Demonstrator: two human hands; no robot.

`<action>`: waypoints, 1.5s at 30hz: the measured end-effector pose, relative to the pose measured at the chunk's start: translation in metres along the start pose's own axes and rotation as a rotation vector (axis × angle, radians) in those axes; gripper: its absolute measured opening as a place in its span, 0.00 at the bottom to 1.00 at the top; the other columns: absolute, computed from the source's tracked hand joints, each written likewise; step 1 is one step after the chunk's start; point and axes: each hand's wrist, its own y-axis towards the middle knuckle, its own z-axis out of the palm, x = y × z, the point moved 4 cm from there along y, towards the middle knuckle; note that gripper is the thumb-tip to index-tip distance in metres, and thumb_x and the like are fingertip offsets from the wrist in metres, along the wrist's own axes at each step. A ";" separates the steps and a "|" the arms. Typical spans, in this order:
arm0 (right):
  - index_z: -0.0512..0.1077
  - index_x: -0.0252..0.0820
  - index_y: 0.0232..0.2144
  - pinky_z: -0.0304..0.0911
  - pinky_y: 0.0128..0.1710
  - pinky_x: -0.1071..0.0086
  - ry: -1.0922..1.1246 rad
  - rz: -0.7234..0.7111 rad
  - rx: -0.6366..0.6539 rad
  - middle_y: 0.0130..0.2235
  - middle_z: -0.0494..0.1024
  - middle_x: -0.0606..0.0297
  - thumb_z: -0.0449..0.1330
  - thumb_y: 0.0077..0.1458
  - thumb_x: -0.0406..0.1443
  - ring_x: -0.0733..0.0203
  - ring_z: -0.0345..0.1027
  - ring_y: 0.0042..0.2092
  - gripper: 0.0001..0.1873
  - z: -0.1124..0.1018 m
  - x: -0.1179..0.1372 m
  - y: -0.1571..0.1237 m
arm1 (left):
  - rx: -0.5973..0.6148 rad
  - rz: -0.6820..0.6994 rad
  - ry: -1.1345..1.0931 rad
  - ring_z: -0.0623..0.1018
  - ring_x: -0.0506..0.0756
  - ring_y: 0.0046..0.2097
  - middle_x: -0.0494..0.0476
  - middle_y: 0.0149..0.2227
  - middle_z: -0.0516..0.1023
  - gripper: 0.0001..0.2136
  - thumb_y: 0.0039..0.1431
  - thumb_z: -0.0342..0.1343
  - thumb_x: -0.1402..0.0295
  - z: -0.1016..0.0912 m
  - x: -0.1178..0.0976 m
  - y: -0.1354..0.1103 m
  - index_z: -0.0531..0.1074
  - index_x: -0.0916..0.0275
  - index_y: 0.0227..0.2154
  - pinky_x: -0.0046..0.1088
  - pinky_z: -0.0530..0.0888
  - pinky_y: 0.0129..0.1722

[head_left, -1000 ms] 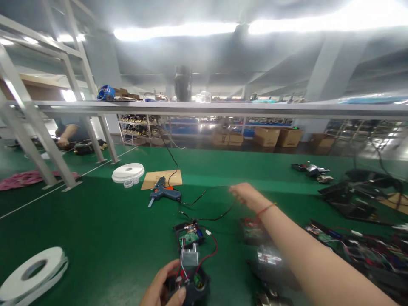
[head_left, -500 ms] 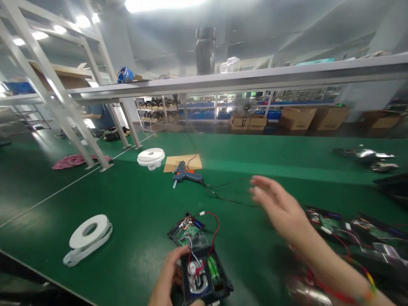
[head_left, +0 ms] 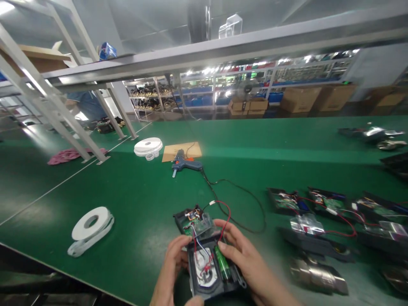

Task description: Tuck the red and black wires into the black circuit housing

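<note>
Both hands now clasp the black housing [head_left: 210, 272], right hand [head_left: 245, 259] having joined left hand [head_left: 172, 265].

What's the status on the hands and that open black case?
Left hand and right hand both grip the black case. Case open, green battery and wires showing. Glue gun lies apart; nothing in the way.

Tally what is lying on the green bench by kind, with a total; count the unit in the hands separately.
Unit held in both hands: 1, left hand, right hand
White tape rolls: 2
Glue gun: 1
Cardboard sheet: 1
Pink cloth: 1
Other opened units at right: several, too blurred to count
Total countable: 6
</note>
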 end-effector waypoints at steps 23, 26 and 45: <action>0.55 0.45 0.71 0.65 0.60 0.54 -0.418 -0.026 0.129 0.60 0.74 0.54 0.60 0.56 0.41 0.49 0.73 0.55 0.42 -0.003 0.023 0.004 | 0.083 -0.344 -0.621 0.83 0.66 0.50 0.64 0.50 0.84 0.34 0.60 0.63 0.47 0.035 -0.022 0.045 0.63 0.56 0.64 0.42 0.75 0.52; 0.56 0.49 0.68 0.67 0.58 0.54 -0.770 -0.320 -0.160 0.62 0.71 0.54 0.57 0.65 0.43 0.49 0.68 0.59 0.32 -0.011 0.048 -0.007 | 0.089 -0.289 -0.593 0.83 0.67 0.49 0.65 0.50 0.83 0.34 0.61 0.60 0.43 0.034 -0.021 0.042 0.62 0.56 0.62 0.44 0.75 0.51; 0.68 0.55 0.57 0.72 0.53 0.63 -1.211 -0.550 0.390 0.56 0.79 0.66 0.65 0.56 0.28 0.54 0.75 0.54 0.29 0.046 0.104 0.000 | 0.070 0.085 -0.380 0.71 0.66 0.65 0.63 0.65 0.71 0.30 0.71 0.42 0.43 0.029 -0.007 0.032 0.64 0.58 0.65 0.44 0.66 0.65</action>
